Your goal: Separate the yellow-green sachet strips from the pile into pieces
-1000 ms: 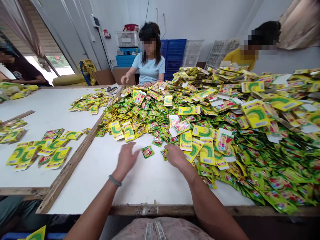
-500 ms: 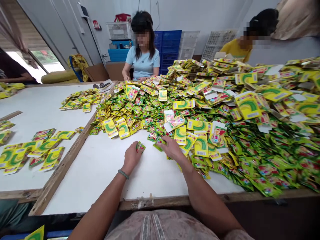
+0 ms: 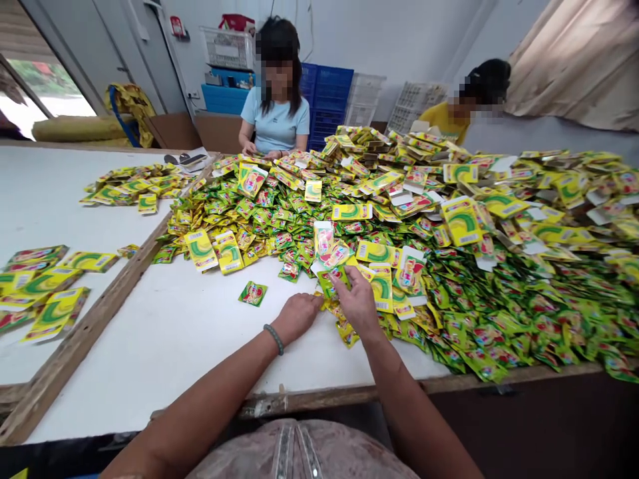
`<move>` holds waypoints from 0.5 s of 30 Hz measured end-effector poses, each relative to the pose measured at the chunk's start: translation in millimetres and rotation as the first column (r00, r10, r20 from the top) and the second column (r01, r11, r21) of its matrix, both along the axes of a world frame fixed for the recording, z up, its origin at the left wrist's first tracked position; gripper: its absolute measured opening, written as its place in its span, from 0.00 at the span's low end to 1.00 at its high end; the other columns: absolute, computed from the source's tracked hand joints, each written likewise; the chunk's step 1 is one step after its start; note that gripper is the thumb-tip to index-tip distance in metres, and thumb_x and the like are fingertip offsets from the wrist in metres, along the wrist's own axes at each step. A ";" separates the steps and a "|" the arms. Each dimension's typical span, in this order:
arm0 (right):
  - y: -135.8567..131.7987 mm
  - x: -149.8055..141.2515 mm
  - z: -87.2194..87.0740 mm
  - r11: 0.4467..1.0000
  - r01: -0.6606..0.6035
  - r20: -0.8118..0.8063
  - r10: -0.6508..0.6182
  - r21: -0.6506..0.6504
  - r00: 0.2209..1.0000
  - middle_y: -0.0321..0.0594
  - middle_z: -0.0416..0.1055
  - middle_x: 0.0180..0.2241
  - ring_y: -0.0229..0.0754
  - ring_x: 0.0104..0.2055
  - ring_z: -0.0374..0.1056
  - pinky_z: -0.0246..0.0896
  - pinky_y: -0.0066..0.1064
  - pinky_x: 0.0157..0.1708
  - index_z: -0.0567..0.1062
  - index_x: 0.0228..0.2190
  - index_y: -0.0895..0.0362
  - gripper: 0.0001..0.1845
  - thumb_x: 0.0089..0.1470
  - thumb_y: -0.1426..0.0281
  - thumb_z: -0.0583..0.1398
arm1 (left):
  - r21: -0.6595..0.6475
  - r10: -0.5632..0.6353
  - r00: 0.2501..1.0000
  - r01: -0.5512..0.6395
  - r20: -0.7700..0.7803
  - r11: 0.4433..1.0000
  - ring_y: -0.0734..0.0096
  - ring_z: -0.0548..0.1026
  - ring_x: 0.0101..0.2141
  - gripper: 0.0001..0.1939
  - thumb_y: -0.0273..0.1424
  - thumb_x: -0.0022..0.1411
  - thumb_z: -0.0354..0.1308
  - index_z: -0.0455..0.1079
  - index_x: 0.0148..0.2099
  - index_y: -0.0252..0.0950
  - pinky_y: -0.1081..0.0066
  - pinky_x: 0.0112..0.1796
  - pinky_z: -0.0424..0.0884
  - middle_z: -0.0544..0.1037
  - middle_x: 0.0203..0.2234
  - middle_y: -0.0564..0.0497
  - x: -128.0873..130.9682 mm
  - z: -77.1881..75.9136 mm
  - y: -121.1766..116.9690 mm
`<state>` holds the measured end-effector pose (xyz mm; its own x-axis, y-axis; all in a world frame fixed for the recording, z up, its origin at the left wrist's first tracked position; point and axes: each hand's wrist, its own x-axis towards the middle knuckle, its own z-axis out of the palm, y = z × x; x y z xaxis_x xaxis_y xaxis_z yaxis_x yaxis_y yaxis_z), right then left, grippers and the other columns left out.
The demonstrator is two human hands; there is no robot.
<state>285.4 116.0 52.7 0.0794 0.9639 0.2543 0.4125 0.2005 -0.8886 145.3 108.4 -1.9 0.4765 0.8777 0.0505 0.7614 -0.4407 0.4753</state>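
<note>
My right hand (image 3: 358,303) pinches a green candy sachet (image 3: 330,282) between thumb and fingers, just over the near edge of the pile. Beside it, my left hand (image 3: 298,316), with a beaded bracelet on the wrist, has its fingers drawn together at the yellow sachets (image 3: 346,332); what lies under its fingertips is hidden. A single green sachet (image 3: 253,293) rests on the white tabletop (image 3: 200,346), a little beyond and left of my left hand. Flat yellow cartons (image 3: 382,287) with white flaps lie right of my right hand.
A large heap of green sachets (image 3: 479,326) and yellow cartons (image 3: 462,221) covers the right and far side. A wooden strip (image 3: 107,303) divides the table, with carton groups (image 3: 54,313) left of it. Two people (image 3: 277,120) sit across, before blue crates (image 3: 327,100).
My left hand has let go of a green sachet on the table and moved right to the pile's edge. My right hand has lifted a green sachet. The view has swung right.
</note>
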 end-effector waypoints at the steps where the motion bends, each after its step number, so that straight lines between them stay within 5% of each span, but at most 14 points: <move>1: 4.0 -5.2 -0.6 1.000 -0.020 0.001 0.020 0.008 1.000 0.39 0.70 0.33 0.41 0.35 0.64 0.60 0.30 0.36 0.69 0.37 0.57 0.15 0.52 0.59 0.56 | -0.009 0.055 0.998 -0.055 0.028 0.998 0.62 0.73 0.40 0.17 0.23 0.58 0.46 0.72 0.45 0.37 0.65 0.44 0.66 0.78 0.37 0.44 -9.5 0.4 2.5; 4: 21.3 -23.0 -1.8 0.997 -0.066 0.009 0.066 0.039 0.998 0.39 0.70 0.33 0.41 0.36 0.64 0.59 0.30 0.37 0.70 0.36 0.57 0.14 0.51 0.61 0.56 | -0.226 0.361 0.879 -0.301 0.311 0.927 0.64 0.76 0.35 0.13 0.26 0.56 0.50 0.72 0.42 0.36 0.67 0.38 0.69 0.79 0.33 0.47 -46.1 6.7 6.7; 7: 37.3 -43.7 -10.3 0.986 -0.166 -0.018 0.166 0.013 0.986 0.38 0.70 0.31 0.41 0.36 0.65 0.59 0.30 0.37 0.71 0.36 0.58 0.14 0.50 0.61 0.56 | -0.584 0.654 0.491 -0.313 0.576 0.749 0.66 0.77 0.29 0.11 0.29 0.52 0.56 0.71 0.39 0.33 0.69 0.33 0.71 0.79 0.32 0.47 -79.4 14.4 4.3; 9: 41.8 -57.1 -21.4 0.964 -0.264 -0.043 0.263 -0.030 0.964 0.38 0.71 0.30 0.41 0.35 0.66 0.60 0.30 0.35 0.72 0.35 0.58 0.15 0.50 0.61 0.56 | -0.679 0.710 0.304 -0.218 0.635 0.701 0.68 0.77 0.28 0.14 0.29 0.49 0.59 0.69 0.40 0.32 0.70 0.32 0.72 0.78 0.33 0.46 -93.1 15.8 -0.6; 12: 38.6 -69.7 -38.5 0.938 -0.339 -0.014 0.339 -0.078 0.941 0.36 0.72 0.28 0.41 0.33 0.66 0.59 0.29 0.33 0.74 0.31 0.58 0.14 0.50 0.60 0.57 | -0.705 0.709 0.175 -0.096 0.683 0.703 0.69 0.78 0.30 0.17 0.29 0.46 0.63 0.67 0.41 0.33 0.72 0.32 0.73 0.78 0.36 0.47 -99.0 10.7 -8.5; 15: 31.6 -70.6 -46.9 0.942 -0.311 0.068 0.321 -0.126 0.945 0.36 0.72 0.27 0.41 0.32 0.66 0.59 0.29 0.33 0.76 0.30 0.58 0.14 0.50 0.60 0.57 | -0.706 0.703 0.139 -0.036 0.697 0.707 0.71 0.77 0.31 0.16 0.31 0.47 0.65 0.67 0.39 0.33 0.73 0.33 0.73 0.77 0.35 0.49 -94.1 2.9 -12.7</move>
